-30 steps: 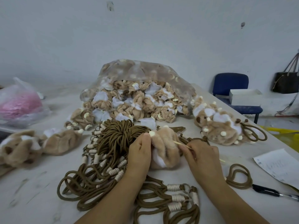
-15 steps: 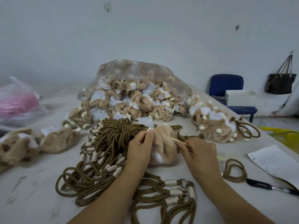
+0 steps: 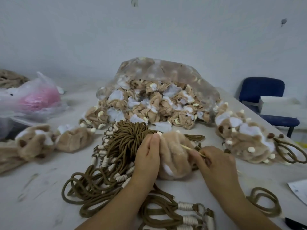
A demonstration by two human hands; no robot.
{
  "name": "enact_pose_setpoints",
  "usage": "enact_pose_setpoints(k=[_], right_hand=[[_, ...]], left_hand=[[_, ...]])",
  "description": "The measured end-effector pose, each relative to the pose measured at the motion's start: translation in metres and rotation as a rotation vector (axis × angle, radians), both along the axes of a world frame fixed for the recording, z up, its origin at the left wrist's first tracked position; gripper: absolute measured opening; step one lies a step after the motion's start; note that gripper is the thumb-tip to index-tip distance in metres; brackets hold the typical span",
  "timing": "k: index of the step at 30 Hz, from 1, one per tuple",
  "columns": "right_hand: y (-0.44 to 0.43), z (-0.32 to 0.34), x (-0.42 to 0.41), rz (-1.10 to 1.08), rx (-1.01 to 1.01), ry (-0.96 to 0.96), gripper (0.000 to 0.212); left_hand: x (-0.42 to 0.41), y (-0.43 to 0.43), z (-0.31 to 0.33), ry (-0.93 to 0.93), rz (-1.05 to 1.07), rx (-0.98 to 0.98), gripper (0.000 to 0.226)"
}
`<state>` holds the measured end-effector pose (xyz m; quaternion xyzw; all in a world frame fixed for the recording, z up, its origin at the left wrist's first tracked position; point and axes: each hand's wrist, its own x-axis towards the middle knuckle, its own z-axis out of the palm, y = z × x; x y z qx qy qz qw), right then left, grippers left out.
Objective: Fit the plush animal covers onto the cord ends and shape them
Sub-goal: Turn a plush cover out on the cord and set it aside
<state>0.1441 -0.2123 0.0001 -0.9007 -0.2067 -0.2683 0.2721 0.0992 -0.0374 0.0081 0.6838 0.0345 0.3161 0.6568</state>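
Note:
A tan plush animal cover (image 3: 174,156) with white patches lies on the table between my hands. My left hand (image 3: 147,156) grips its left side, fingertips at a small cream nub on top. My right hand (image 3: 214,163) pinches a thin wooden stick (image 3: 187,147) whose tip pokes into the cover's right side. A bundle of brown cords (image 3: 126,138) with cream-wrapped ends lies just left of the cover. More brown cords with wrapped ends (image 3: 182,211) lie below my wrists.
A clear bag of unfitted plush covers (image 3: 157,103) lies behind the cords. Plush pieces lie at right (image 3: 245,140) and at left (image 3: 41,141). A pink-filled plastic bag (image 3: 33,97) is far left. A cord loop (image 3: 264,201), paper (image 3: 299,190) and blue chair (image 3: 264,93) are right.
The view has shifted slightly. My left hand's fingers have slid up to the cover's top nub; my right hand keeps the stick in the cover's side.

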Motion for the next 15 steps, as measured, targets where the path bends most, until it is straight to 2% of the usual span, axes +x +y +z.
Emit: enact_pose_setpoints(k=[6,11,15], right_hand=[[-0.001,0.004,0.002,0.085,0.069,0.039,0.043],[0.001,0.007,0.007,0.120,0.127,0.076,0.051],[0.008,0.001,0.000,0.151,0.188,0.123,0.052]], left_hand=[[-0.002,-0.007,0.005,-0.004,0.035,0.003,0.036],[0.006,-0.009,0.004,0.029,-0.009,-0.070,0.033],[0.009,-0.017,-0.007,0.092,-0.035,-0.049,0.036]])
